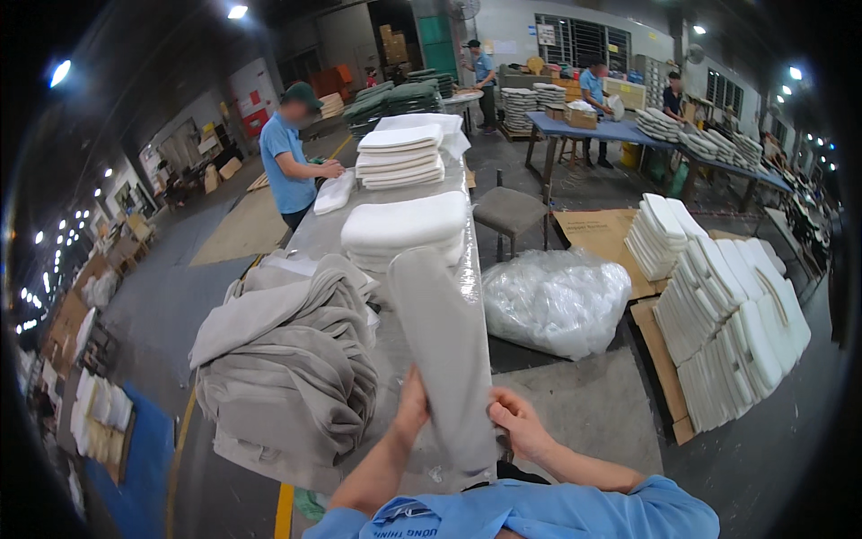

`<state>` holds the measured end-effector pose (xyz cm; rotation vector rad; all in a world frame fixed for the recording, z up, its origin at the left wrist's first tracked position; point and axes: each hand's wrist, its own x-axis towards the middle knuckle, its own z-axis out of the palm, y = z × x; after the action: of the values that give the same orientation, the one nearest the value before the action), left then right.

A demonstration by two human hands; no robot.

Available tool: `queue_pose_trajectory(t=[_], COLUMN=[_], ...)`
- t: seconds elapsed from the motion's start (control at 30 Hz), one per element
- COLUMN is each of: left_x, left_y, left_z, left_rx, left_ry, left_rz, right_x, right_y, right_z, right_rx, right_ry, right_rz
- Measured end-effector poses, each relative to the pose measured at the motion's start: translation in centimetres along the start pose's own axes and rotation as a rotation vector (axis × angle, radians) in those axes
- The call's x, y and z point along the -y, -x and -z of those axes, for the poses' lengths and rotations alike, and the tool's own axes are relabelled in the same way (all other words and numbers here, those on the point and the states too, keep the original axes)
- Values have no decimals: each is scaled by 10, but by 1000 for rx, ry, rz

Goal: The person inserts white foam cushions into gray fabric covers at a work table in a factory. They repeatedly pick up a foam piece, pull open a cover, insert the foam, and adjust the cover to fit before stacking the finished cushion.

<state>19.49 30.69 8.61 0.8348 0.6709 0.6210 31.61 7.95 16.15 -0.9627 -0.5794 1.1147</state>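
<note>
A long pad in a grey cover (440, 350) slants over the near end of the worktable (314, 235), its far end up against the nearest white stack as I see it, its near end close to the wearer's blue shirt (530, 512); whether it lies flat on the top I can't tell. The right hand (519, 420) is curled at the pad's right edge, thumb and fingers pinching the cover. The left hand (413, 402) is against the opposite edge, fingers tucked out of sight, so I can't say how firmly it grips. Just left of the pad slumps a heap of grey fabric covers (287, 359). Beyond, along the table, come a stack of white pads (404, 220) and a taller white pile (400, 160), with dark green stacks (368, 108) further back. A co-worker in a cap (285, 162) stands at the table's left side, hands by a white piece (335, 192). To the right sit a bulging clear plastic bag (557, 304), a grey chair (510, 211), and big white stacks (736, 314) on cardboard (597, 238).
</note>
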Motion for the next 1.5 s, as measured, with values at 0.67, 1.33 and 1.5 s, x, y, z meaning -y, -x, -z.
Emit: queue_pose_trajectory(t=[0.67, 1.33, 1.5], left_x=[12, 58, 61], left_y=[79, 11, 11], left_z=[84, 24, 7], left_rx=[452, 340, 346], left_ry=[-671, -992, -844], left_rz=[830, 568, 567], right_x=[-107, -25, -12], right_y=[-1, -84, -134], right_z=[29, 149, 112], right_rx=[-50, -73, 465], right_ry=[-186, 733, 1283], right_rz=[-517, -409, -372])
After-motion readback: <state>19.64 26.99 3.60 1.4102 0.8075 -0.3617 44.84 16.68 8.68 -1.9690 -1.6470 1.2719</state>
